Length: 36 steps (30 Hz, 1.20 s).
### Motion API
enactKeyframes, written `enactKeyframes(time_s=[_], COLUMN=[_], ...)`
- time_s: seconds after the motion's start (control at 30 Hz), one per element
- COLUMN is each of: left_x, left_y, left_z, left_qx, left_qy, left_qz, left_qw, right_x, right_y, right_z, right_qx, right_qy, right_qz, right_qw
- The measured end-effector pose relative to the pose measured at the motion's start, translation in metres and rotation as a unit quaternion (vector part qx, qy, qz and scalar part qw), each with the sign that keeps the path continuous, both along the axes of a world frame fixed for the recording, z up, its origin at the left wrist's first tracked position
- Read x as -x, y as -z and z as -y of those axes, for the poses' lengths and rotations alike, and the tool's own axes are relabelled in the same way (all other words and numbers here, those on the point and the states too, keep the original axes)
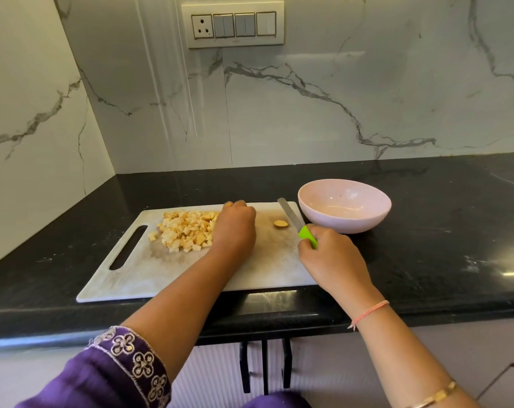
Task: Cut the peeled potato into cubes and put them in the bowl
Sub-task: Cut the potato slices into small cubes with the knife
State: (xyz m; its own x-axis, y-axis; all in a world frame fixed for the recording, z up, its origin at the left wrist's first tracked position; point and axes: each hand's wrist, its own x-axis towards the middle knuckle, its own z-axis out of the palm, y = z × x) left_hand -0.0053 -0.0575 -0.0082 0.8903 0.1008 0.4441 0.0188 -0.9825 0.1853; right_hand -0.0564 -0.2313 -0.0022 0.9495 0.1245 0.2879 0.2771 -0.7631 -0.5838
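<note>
The potato cubes (185,231) lie heaped on the cutting board (132,278), the left hand (235,228) curled against the heap, its grip hidden, while the right hand (329,254) grips a knife (297,222) over the board's right edge, with the bowl (344,206) just right of the board on the counter (426,245).

Bright, soft, even light fills the scene, with a warmer yellowish cast on the wall (29,98) at 9 o'clock. The black countertop (426,260) carries a white glare streak at 4 o'clock, and the marble backsplash (338,113) shows a pale sheen at 1 o'clock. A small highlight sits inside the bowl (353,222), and the knife (292,216) blade gleams dully. Shadows are faint and soft-edged. Wide-angle bowing bends the counter edge and walls. The purple sleeve (108,372) at 7 o'clock looks slightly soft.
</note>
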Motion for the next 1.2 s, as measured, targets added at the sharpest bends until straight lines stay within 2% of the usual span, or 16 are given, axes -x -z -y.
enactKeyframes(time_s=[0.17, 0.4, 0.77, 0.97, 1.2], left_x=[-0.011, -0.019, -0.010, 0.003, 0.009], left_y=[0.000, 0.010, 0.012, 0.013, 0.018], left_z=[0.022, 0.027, 0.011, 0.004, 0.000], left_qx=[0.024, 0.028, 0.186, 0.170, 0.153], left_qy=[0.055, 0.068, 0.105, 0.140, 0.116], left_qz=[-0.003, -0.041, 0.002, -0.016, 0.000], left_qw=[0.998, 0.996, 0.977, 0.975, 0.982], right_x=[-0.004, -0.003, -0.003, -0.003, 0.001], right_y=[0.000, 0.001, 0.002, -0.001, -0.003], right_z=[-0.005, -0.007, -0.011, -0.012, -0.019], right_qx=[-0.012, -0.006, -0.010, -0.003, 0.033], right_qy=[0.005, 0.007, 0.005, 0.006, -0.004], right_qz=[0.000, -0.001, 0.001, 0.000, -0.046], right_qw=[1.000, 1.000, 1.000, 1.000, 0.998])
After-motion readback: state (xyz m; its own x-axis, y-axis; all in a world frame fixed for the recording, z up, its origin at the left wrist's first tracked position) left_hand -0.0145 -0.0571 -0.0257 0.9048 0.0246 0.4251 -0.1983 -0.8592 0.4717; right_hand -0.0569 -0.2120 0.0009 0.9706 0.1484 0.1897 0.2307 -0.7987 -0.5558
